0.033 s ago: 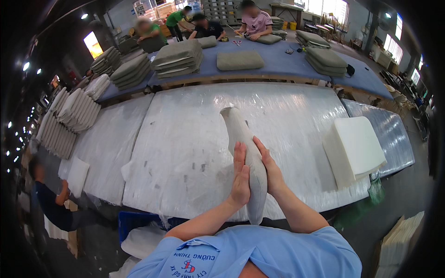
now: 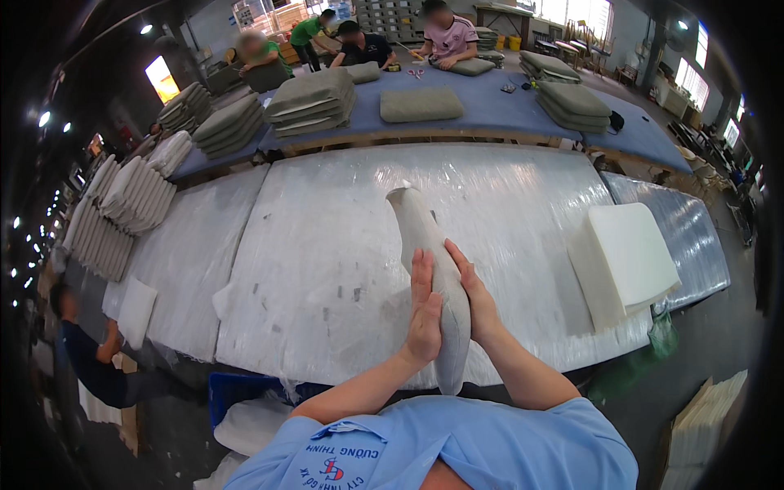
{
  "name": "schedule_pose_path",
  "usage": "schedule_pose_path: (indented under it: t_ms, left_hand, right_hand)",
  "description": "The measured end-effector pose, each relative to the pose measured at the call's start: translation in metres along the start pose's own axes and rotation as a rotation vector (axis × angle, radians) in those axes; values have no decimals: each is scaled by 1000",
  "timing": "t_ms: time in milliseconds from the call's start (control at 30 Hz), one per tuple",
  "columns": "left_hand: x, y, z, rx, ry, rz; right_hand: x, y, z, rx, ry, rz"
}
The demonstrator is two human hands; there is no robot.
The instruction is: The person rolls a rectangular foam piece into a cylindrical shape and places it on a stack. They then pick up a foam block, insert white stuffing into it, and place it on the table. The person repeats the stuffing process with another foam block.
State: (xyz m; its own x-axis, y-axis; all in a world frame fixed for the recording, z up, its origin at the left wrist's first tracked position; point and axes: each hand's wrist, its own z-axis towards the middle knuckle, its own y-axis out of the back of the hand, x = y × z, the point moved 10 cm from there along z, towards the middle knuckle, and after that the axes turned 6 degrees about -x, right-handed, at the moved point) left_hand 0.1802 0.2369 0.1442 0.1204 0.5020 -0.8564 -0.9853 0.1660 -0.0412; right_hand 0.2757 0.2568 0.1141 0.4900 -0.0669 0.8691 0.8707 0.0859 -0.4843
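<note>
Grey cushion (image 2: 452,306), seemingly (underside hidden), between left hand (image 2: 425,322), right hand (image 2: 480,309)

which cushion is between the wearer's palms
The pale grey cushion, seen edge-on between the left hand and right hand; the grey-green cushions on the blue table lie flat.

We can reach across the table (image 2: 327,237) left of the cushion (image 2: 431,235) and between it and the white stack (image 2: 630,253), which blocks the right end.
</note>
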Motion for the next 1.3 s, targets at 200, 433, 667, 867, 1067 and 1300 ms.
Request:
schedule_pose_path:
  t_ms: [200, 433, 667, 867, 1067, 1300]
  left_hand:
    - [-10, -8, -2, 45, -62, 95]
    - [19, 5, 14, 15, 59, -8]
    - [120, 26, 64, -66, 332, -100]
    - [173, 49, 118, -202, 523, -75]
    - [209, 76, 159, -79, 508, -100]
    - [228, 83, 163, -10, 582, -81]
  right_hand:
    - [-3, 9, -3, 39, 51, 37]
    - [-9, 23, -6, -6, 141, -152]
    - [-31, 66, 84, -181, 108, -380]
    - [-40, 92, 186, -226, 127, -526]
    - [-87, 96, 260, -93, -225, -387]
    - [-101, 93, 266, 94, -348, -224]
